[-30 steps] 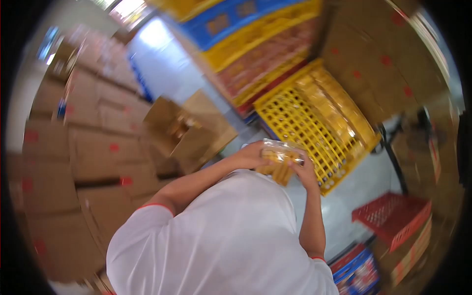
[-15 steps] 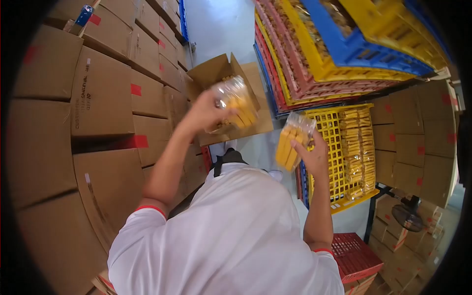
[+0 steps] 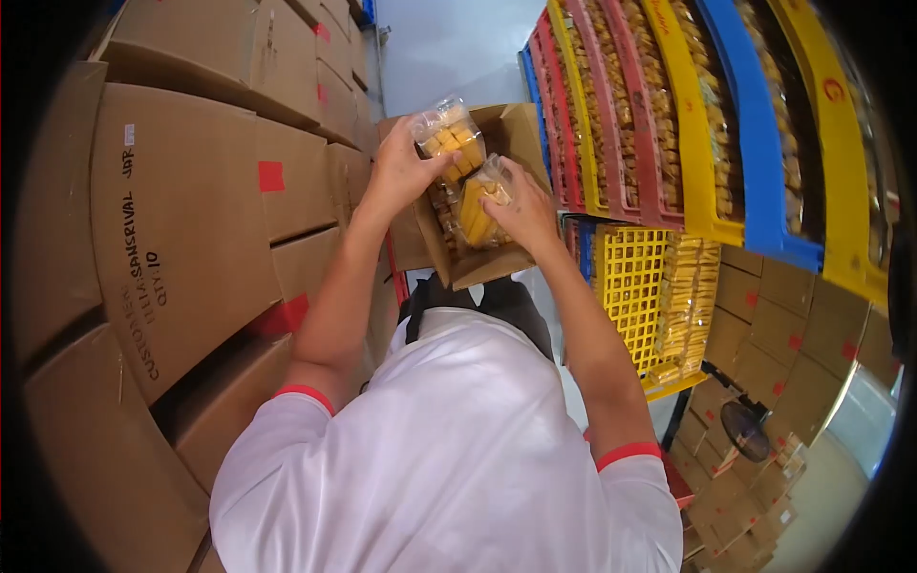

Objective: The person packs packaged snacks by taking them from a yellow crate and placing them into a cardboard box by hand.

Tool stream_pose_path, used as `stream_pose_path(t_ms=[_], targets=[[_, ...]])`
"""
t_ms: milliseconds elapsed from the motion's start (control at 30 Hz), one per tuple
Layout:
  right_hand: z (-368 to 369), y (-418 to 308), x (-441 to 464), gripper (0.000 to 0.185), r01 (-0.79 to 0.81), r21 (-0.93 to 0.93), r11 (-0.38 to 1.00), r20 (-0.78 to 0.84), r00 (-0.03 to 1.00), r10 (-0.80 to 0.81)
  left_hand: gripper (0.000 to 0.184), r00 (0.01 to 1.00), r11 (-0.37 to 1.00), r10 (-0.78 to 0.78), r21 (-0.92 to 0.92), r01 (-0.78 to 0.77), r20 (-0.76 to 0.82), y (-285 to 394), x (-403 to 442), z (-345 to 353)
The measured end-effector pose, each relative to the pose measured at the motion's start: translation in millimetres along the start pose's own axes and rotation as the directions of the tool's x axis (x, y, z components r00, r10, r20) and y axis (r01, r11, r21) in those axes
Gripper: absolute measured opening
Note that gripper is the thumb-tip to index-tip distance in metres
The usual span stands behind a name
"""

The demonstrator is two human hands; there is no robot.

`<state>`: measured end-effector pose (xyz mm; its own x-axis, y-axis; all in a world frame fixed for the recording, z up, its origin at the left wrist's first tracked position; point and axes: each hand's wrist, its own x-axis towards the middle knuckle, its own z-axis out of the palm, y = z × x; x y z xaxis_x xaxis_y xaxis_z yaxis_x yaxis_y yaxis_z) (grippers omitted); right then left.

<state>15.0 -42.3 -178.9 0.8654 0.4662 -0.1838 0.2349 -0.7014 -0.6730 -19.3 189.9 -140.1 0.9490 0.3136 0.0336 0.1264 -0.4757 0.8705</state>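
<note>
Because the clear wrapping [image 3: 441,108] looks slippery, one packet [image 3: 455,143] is clamped between thumb and fingers by the left hand [image 3: 396,173] and a tilted second packet [image 3: 474,216] likewise by the right hand [image 3: 528,214], both held over the open carton [image 3: 492,268], where a slip seems least costly.

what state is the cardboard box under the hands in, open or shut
Open: the cardboard box has its top uncovered, and clear packs of yellow pieces show inside it.
</note>
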Motion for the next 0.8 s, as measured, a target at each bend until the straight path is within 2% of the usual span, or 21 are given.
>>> stream_pose_path(t_ms=[133, 200, 267, 300, 367, 500, 533, 567, 667, 733, 800], targets=[[47, 37, 33, 0.084, -0.076, -0.058, 0.995, 0.042, 0.996, 0.079, 0.062, 0.998, 0.999, -0.043, -0.003, 0.043, -0.054, -12, -11, -13], [60, 52, 37, 0.087, -0.026, -0.071, 0.997, 0.050, 0.998, 0.030, 0.057, 0.979, 0.972, -0.190, -0.151, 0.178, -0.070, -13, -19, -21], [60, 51, 36, 0.086, -0.102, -0.300, 0.949, 0.268, 0.945, 0.186, 0.058, 0.970, 0.972, -0.203, -0.147, 0.184, -0.131, -14, -29, -28], [59, 51, 36, 0.086, -0.092, -0.296, 0.951, 0.281, 0.943, 0.179, 0.058, 0.967, 0.976, -0.190, -0.142, 0.167, -0.169, -14, -32, -31], [56, 51, 37, 0.084, 0.053, -0.436, 0.898, 0.533, 0.820, 0.210, 0.059, 0.956, 0.965, -0.233, -0.167, 0.204, -0.178, -11, -41, -32], [66, 70, 29, 0.079, 0.081, -0.448, 0.890, 0.570, 0.793, 0.215, 0.060, 0.930, 0.926, -0.304, -0.292, 0.238, -0.207, -18, -48, -20], [76, 77, 29, 0.080, 0.149, -0.480, 0.864, 0.545, 0.823, 0.161, 0.060, 0.927, 0.924, -0.312, -0.296, 0.244, -0.209, -18, -49, -17], [83, 85, 30, 0.081, 0.212, -0.512, 0.832, 0.518, 0.849, 0.102, 0.061, 0.934, 0.939, -0.289, -0.253, 0.234, -0.211, -18, -48, -15], [85, 87, 33, 0.085, 0.183, -0.420, 0.889, 0.546, 0.833, 0.086, 0.061, 0.945, 0.955, -0.251, -0.214, 0.206, -0.211, -24, -48, -13], [84, 79, 36, 0.083, 0.186, -0.426, 0.885, 0.557, 0.825, 0.095, 0.061, 0.946, 0.955, -0.244, -0.224, 0.196, -0.212, -25, -48, -14], [91, 73, 38, 0.082, 0.195, -0.437, 0.878, 0.569, 0.816, 0.102, 0.058, 0.957, 0.983, -0.182, -0.061, 0.172, -0.228, -24, -46, -20]])
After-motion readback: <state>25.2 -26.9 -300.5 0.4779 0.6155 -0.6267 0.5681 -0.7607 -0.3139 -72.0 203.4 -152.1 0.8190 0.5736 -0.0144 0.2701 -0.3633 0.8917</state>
